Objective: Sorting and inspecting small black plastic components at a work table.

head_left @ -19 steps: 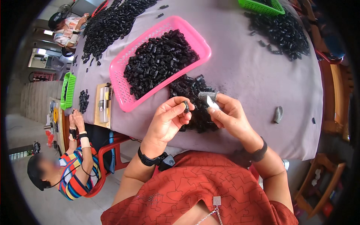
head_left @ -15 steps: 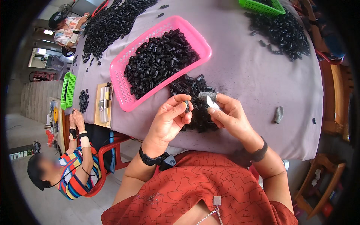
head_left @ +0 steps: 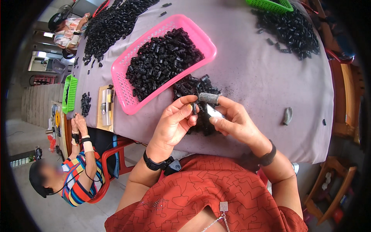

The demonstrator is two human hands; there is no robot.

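Observation:
My left hand (head_left: pixel 174 120) pinches a small black plastic part (head_left: pixel 194 109) upright between thumb and fingers. Facing it from the right, my right hand (head_left: pixel 240 123) grips a small knife (head_left: pixel 213 111) with a pale, shiny blade; its handle is mostly hidden in the fingers. A grey knitted finger sleeve (head_left: pixel 208 98) covers the end of my right index finger, close to the part. Below both hands lies a loose pile of black plastic parts (head_left: pixel 193 86). Just beyond it stands a pink basket (head_left: pixel 210 50) heaped with similar parts.
Another grey finger sleeve (head_left: pixel 287 116) lies on the cloth-covered table (head_left: pixel 239 50) at right. Larger heaps of parts (head_left: pixel 110 29) spread at far left, and one lies by a green basket (head_left: pixel 276 5) at far right. Two people (head_left: pixel 79 170) sit along the left side.
My right hand has moved left, bringing the knife and the sleeved finger up close to the black part. My left hand has hardly moved and keeps its pinch.

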